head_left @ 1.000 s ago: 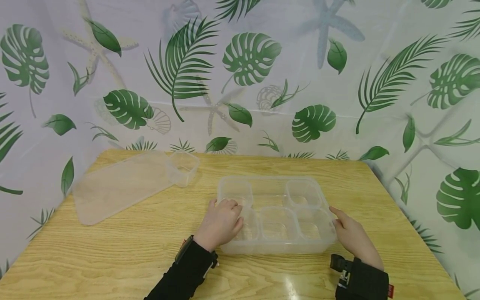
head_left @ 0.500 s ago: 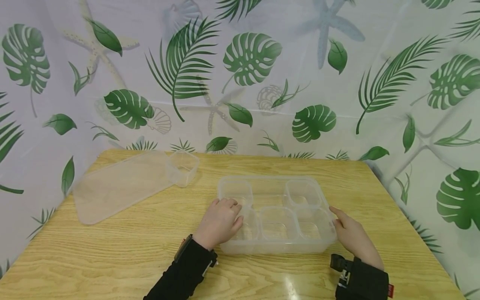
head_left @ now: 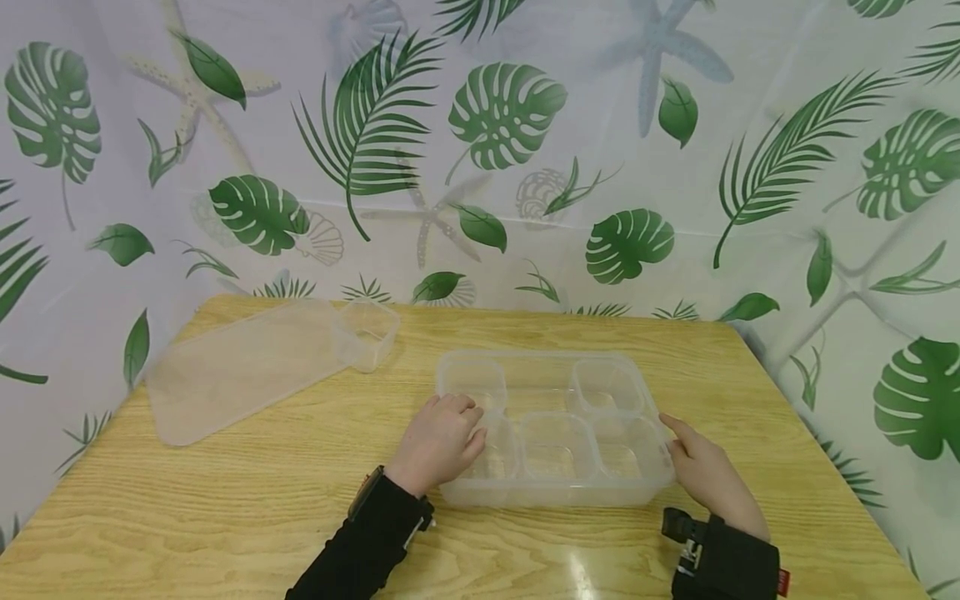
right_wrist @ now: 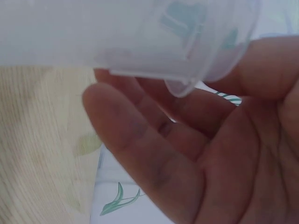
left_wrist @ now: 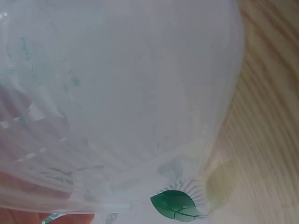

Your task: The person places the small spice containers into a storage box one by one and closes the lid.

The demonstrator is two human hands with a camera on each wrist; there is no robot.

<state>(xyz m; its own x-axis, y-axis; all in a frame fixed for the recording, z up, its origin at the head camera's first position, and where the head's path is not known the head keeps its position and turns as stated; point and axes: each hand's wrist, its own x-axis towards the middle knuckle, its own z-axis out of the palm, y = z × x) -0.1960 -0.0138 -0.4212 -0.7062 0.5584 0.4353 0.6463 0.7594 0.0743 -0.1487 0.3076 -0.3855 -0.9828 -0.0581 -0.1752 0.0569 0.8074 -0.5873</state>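
Note:
A translucent plastic box (head_left: 555,496) stands on the wooden table with several small clear cups (head_left: 557,446) inside it. A gap shows between the cups at the middle of its back row. My left hand (head_left: 437,442) grips the box's left side, fingers bent over the rim and overlapping the front-left cup; in the left wrist view the fingers (left_wrist: 28,186) show partly through the cloudy plastic. On the right, my right hand (head_left: 708,471) holds the box's end wall. In the right wrist view its thumb lies along the rim and the curled fingers (right_wrist: 140,135) are below.
A flat translucent lid (head_left: 247,375) lies at the back left of the table (head_left: 225,517). Another clear cup (head_left: 367,333) stands at the lid's right end. Behind the table hangs a leaf-patterned cloth (head_left: 525,250).

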